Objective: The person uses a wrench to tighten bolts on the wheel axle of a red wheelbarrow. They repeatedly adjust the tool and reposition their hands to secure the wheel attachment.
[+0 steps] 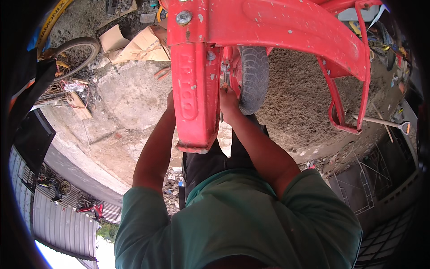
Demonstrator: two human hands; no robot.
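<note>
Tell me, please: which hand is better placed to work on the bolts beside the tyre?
Probably the right hand: it already touches the fittings between the red metal leg and the tyre. The left hand is mostly hidden behind that leg, on its far side.

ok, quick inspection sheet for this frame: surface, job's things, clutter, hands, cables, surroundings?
Surface: rough concrete ground, cracked, with gravelly patches.
Job's things: red metal frame, paint chipped; small rubber wheel mounted beside it.
Clutter: torn cardboard, bicycle wheel, long-handled tool lying on the ground.
Hands: left hand mostly hidden behind the frame's post; right hand at the gap between post and wheel; whether its fingers hold anything cannot be told.
Cables: nothing seen.
Surroundings: outdoor yard, corrugated metal sheet, wire racks.
</note>
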